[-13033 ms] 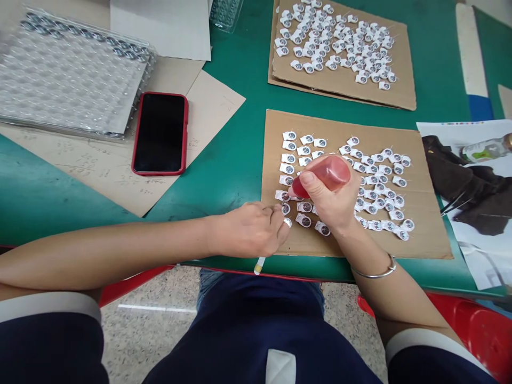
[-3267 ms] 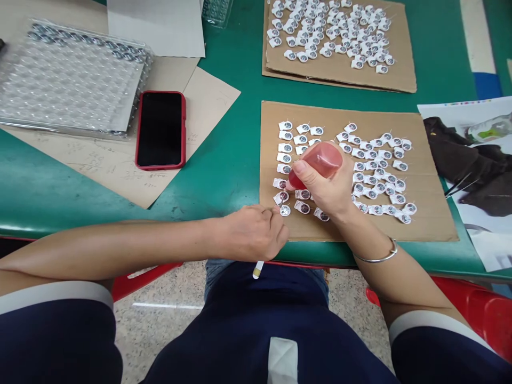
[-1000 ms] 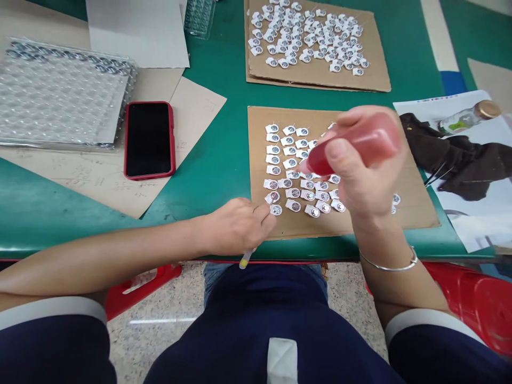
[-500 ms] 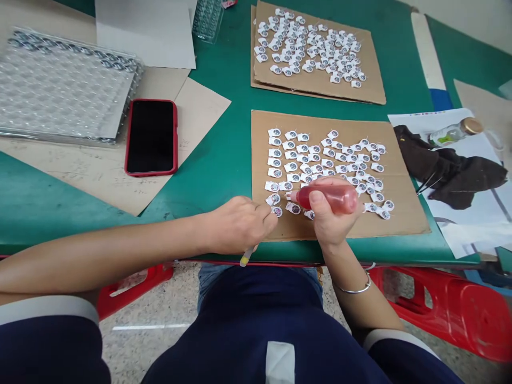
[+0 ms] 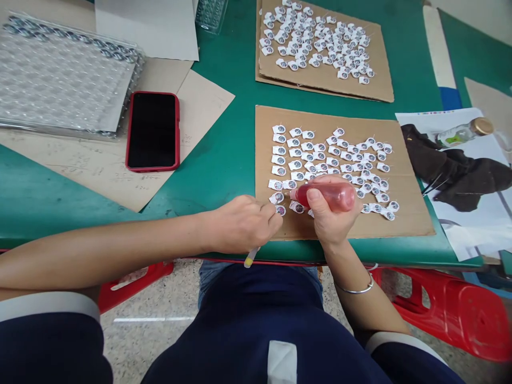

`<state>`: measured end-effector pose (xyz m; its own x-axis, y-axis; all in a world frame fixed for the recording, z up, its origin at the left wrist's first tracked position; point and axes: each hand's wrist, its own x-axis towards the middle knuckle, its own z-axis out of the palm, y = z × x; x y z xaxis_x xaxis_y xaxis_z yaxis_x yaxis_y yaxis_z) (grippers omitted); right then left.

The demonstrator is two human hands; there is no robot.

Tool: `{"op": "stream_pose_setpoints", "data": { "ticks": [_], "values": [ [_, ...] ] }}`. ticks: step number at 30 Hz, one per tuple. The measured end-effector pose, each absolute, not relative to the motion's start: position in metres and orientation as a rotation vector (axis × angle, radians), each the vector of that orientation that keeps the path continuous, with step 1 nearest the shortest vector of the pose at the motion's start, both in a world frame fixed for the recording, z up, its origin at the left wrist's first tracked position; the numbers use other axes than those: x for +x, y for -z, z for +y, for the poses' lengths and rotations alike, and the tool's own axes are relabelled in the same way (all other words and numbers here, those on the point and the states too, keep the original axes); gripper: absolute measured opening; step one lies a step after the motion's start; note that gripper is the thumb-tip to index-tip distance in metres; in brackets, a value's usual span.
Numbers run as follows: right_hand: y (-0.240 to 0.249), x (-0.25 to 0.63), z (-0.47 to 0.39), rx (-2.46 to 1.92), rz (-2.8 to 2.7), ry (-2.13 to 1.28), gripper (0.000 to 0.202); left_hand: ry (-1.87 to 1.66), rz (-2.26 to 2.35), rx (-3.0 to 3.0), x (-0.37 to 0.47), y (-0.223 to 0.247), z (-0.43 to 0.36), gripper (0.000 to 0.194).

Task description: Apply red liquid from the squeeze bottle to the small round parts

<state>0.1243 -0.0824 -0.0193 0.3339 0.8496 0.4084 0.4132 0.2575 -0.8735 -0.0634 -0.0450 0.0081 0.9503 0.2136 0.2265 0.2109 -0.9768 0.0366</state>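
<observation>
My right hand [image 5: 335, 220] is wrapped round a squeeze bottle [image 5: 328, 197] of red liquid, laid almost level with its nozzle pointing left. Low over the front left part of a cardboard sheet [image 5: 340, 230], that nozzle hovers among small white tagged pieces with round printed faces [image 5: 279, 170]. Closed fingers of my left hand [image 5: 247, 224] hold a thin translucent stick with a yellow end [image 5: 250, 258], which sticks out below the palm; its other end is hidden. Close to the left fingertips lies a round piece [image 5: 280, 210] with a pinkish face.
Behind lies a second cardboard stack [image 5: 320, 88] covered with similar pieces. A red-cased phone [image 5: 153, 132] and a clear bubbled tray [image 5: 66, 85] are at left. Dark cloth [image 5: 460, 176], tweezers and a glass jar [image 5: 466, 132] rest on white paper at right. Red stools [image 5: 476, 314] stand below.
The whole view has shifted slightly, with the table things a little farther right and up. Both hands keep their grips and stay over the same corner of the sheet.
</observation>
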Motion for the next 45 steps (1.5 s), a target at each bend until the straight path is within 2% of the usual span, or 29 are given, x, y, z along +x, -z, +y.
{"op": "stream_pose_setpoints", "data": {
  "ticks": [11,17,28,36,45],
  "values": [
    [0.0165,0.1223,-0.0817,-1.342,-1.287,-0.438,0.021,-0.281,0.349,3.084,-0.0625,-0.0104,-0.0448,0.024],
    [0.0163,0.1219,-0.0808,-1.335,-1.278,-0.407,0.019,-0.365,0.324,3.094,-0.0636,-0.0098,-0.0444,0.02],
    [0.0192,0.1241,-0.082,-1.407,-1.319,-0.463,0.022,-0.227,0.389,3.038,-0.0642,-0.011,-0.0407,0.01],
    [0.0153,0.1244,-0.0797,-1.324,-1.365,-0.313,0.018,-0.22,0.427,3.008,-0.0648,-0.0106,-0.04,0.006],
    [0.0162,0.1241,-0.0806,-1.307,-1.335,-0.301,0.02,-0.339,0.404,2.999,-0.0662,-0.006,-0.0391,0.01]
  ]
}}
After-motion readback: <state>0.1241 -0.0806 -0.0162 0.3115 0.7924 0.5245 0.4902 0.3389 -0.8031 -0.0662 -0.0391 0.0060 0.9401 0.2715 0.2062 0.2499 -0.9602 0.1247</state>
